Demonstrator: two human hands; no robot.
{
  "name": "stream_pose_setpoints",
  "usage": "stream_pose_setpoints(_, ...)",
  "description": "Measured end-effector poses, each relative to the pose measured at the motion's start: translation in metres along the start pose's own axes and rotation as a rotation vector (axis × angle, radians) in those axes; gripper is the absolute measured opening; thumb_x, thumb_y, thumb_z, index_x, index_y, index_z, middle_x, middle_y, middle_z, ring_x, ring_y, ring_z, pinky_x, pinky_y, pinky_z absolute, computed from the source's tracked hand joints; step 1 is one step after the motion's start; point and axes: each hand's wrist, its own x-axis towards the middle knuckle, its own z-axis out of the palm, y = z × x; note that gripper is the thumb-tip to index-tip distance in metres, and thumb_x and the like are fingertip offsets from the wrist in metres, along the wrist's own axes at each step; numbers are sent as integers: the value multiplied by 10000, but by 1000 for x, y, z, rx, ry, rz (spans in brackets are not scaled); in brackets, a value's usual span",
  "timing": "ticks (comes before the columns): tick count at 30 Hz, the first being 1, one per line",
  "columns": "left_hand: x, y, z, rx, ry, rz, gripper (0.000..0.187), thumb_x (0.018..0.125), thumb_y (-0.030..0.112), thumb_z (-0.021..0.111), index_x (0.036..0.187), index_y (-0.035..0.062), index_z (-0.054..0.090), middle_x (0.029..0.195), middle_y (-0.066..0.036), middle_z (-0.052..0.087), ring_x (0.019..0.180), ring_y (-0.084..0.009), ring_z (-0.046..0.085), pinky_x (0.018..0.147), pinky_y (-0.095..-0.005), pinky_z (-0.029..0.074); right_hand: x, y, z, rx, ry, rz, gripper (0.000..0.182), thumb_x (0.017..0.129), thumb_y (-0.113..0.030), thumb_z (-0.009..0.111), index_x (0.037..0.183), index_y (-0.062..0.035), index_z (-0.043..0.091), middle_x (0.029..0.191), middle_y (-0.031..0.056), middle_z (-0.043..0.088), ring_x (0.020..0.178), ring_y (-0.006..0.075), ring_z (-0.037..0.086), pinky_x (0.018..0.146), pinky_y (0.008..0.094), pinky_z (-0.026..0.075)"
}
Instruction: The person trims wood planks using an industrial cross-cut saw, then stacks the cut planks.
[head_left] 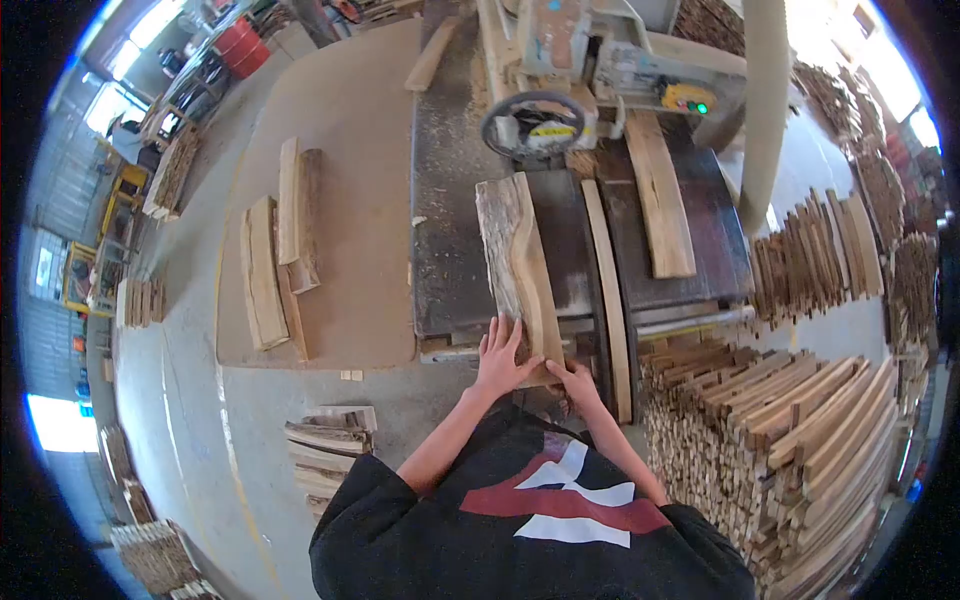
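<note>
A thick wooden board [522, 250] with a rough bark edge on its left lies lengthwise on the dark machine table [450, 255], its near end close to my body. My left hand [503, 362] rests on the bark side near that end, fingers spread and flat. At the near right corner, my right hand [578, 386] grips the board's end, its lower fingers hidden. Right of the board runs a narrow wooden strip [606, 290] along the rail. Beyond the board's far end stands the saw machine [560, 60] with a black handwheel [533, 125].
A sawn plank [660, 200] lies on the right table part, below a control box with a green light [690, 98]. Several slabs [262, 270] lie on the brown side table [360, 200]. A large stack of strips [790, 430] stands at right. A thick hose [765, 110] hangs at upper right.
</note>
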Motion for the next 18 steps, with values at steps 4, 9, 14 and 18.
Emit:
stream_pose_setpoints(4,-8,26,22,81,-12,40,877,827,564,689,1526,132,383,1619,-242,196,1496,-442,165,1161,-612,177,-15,41,-12,470,0,147,387,893,-313,744,1161,-54,638,940,16,672,754,124,625,655,261,519)
stream_pose_setpoints(9,36,55,25,145,-57,21,874,800,559,710,1509,139,420,1622,-228,203,1506,-427,144,1164,-631,141,1,59,-15,941,9,158,323,963,-313,664,1171,-75,601,1032,18,637,865,134,625,745,248,565)
stream_pose_setpoints(14,81,53,34,142,-48,19,888,799,594,702,1515,152,418,1635,-217,165,1518,-394,126,1171,-624,130,6,26,-13,1011,-32,131,355,1021,-367,559,1134,-33,595,1075,83,630,964,192,659,783,302,578)
stream_pose_setpoints(18,115,45,23,113,-58,13,898,806,629,686,1520,158,413,1645,-206,133,1527,-367,101,1174,-621,121,33,-7,-8,598,31,165,454,1032,-486,477,1037,-50,604,877,73,653,784,198,690,603,281,544)
